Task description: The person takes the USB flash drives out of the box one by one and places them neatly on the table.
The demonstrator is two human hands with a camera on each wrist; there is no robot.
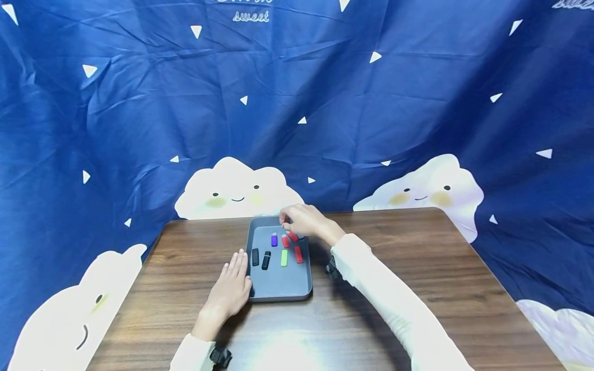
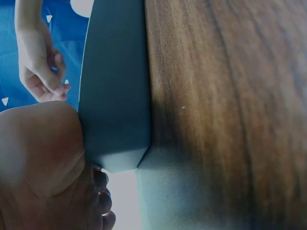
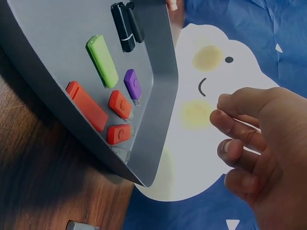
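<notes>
A dark wooden table (image 1: pixel 394 288) carries a shallow grey plastic tray (image 1: pixel 283 286). The left hand (image 1: pixel 230 288), fingers flat, rests against its side. The right hand (image 1: pixel 303 220) hovers, fingers curled and holding nothing, above a small red flash drive (image 1: pixel 293 236) in the tray's far corner.

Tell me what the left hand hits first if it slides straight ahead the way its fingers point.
Probably nothing soon: the left hand lies flat beside the gray tray, fingers pointing along its left wall toward the far table edge. Only bare wood shows ahead, though depth is uncertain.
</notes>
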